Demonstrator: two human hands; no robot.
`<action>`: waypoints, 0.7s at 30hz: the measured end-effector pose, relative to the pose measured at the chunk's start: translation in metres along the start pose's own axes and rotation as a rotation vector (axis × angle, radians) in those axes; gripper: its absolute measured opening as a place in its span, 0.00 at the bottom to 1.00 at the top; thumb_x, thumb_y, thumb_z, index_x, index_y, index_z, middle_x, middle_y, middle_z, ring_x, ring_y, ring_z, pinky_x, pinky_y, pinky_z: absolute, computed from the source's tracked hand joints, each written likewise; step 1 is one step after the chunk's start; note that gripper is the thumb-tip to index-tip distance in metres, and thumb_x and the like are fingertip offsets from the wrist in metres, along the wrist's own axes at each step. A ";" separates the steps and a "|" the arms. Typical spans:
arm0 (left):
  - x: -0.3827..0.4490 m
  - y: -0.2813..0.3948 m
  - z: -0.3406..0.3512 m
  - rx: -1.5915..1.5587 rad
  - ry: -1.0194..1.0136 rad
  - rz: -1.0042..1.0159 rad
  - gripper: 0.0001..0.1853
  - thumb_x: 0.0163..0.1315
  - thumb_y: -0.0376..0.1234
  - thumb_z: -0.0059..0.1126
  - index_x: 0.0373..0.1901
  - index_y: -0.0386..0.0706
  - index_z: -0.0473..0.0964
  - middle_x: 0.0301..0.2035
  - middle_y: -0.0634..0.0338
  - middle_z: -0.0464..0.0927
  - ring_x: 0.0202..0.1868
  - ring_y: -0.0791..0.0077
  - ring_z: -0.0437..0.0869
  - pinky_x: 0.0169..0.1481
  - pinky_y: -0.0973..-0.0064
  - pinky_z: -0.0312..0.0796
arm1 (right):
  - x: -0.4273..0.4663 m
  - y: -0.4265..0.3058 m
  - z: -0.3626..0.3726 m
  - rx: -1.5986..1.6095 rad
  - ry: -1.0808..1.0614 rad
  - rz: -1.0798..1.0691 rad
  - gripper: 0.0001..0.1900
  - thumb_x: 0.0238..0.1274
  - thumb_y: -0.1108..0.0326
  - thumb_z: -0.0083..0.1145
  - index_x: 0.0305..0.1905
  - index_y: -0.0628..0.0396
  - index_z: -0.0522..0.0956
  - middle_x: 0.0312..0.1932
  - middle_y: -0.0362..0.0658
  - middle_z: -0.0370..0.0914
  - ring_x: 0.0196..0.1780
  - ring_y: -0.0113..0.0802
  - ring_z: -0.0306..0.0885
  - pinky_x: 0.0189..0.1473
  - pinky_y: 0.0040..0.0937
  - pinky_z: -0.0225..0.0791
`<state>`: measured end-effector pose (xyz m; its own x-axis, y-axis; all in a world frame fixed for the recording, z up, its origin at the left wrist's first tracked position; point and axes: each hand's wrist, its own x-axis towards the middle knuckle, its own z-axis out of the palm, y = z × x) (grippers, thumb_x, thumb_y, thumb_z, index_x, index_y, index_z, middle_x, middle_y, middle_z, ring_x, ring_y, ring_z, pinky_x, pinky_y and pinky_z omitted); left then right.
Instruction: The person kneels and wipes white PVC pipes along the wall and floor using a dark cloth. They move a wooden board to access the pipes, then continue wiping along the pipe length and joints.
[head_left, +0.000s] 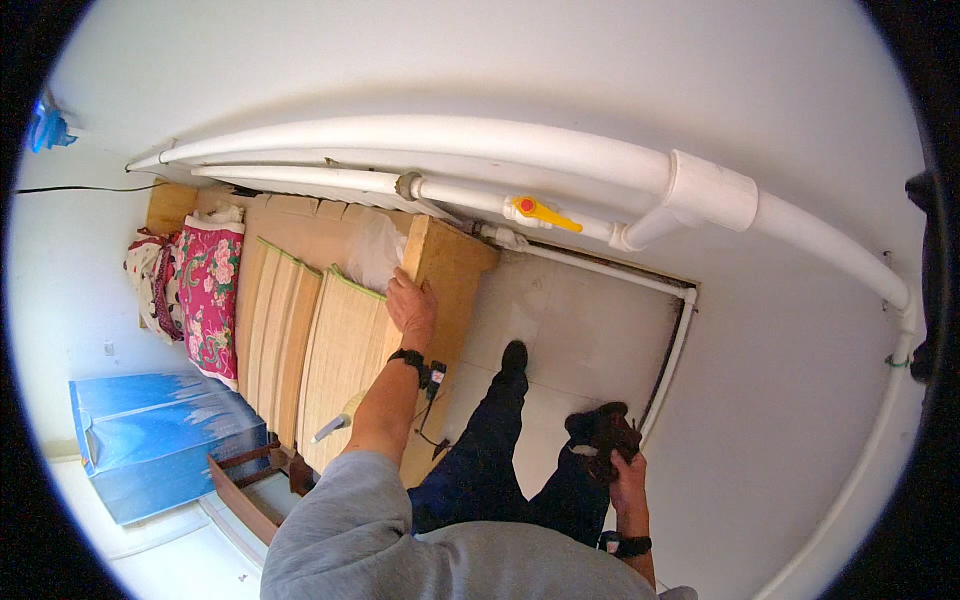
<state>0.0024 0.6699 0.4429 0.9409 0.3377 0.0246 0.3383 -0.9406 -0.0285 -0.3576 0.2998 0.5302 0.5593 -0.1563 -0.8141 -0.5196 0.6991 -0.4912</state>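
Note:
My left hand (412, 306) is on the top edge of the wooden end board (442, 281) of a bed, its fingers over the inner side and its thumb on the outer. Close to those fingers, a slatted tan mat (349, 352) with green edging covers part of the bed, and a clear plastic bag (375, 247) lies in the corner by the wall. Low on the right, my right hand (630, 476) holds a dark brown, crumpled item (611, 442) beside my leg; its exact kind cannot be made out. Each wrist wears a black strap.
White pipes (450, 142) with a yellow lever valve (547, 214) run along the wall. Floor pipes (671, 360) edge the tiled floor (577, 322). Folded floral bedding (210, 292) lies at the bed's far end. A blue box (165, 435) and a brown wooden frame (244, 495) stand left.

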 end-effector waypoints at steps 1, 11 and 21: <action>0.001 0.000 -0.001 0.003 -0.029 -0.029 0.36 0.64 0.42 0.69 0.66 0.32 0.64 0.46 0.44 0.78 0.49 0.46 0.81 0.53 0.53 0.75 | -0.004 -0.004 0.007 -0.030 0.010 0.007 0.23 0.71 0.73 0.61 0.67 0.63 0.73 0.60 0.47 0.80 0.59 0.42 0.81 0.60 0.45 0.79; 0.000 -0.016 0.022 -0.032 0.075 0.088 0.35 0.66 0.42 0.66 0.69 0.32 0.65 0.51 0.45 0.77 0.52 0.48 0.80 0.56 0.55 0.74 | -0.073 -0.023 0.053 -0.012 0.144 -0.140 0.22 0.68 0.78 0.61 0.65 0.64 0.76 0.58 0.46 0.82 0.58 0.37 0.81 0.62 0.40 0.76; -0.014 -0.021 0.039 0.258 0.169 0.240 0.35 0.74 0.41 0.55 0.76 0.32 0.59 0.55 0.45 0.77 0.56 0.51 0.80 0.61 0.60 0.73 | -0.201 -0.021 0.010 0.061 0.433 -0.330 0.17 0.72 0.74 0.60 0.62 0.62 0.78 0.55 0.42 0.84 0.56 0.33 0.82 0.62 0.37 0.76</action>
<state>-0.0170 0.6861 0.4046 0.9856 0.0783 0.1498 0.1213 -0.9451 -0.3036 -0.4523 0.3238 0.7073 0.3625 -0.6385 -0.6790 -0.3157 0.6014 -0.7340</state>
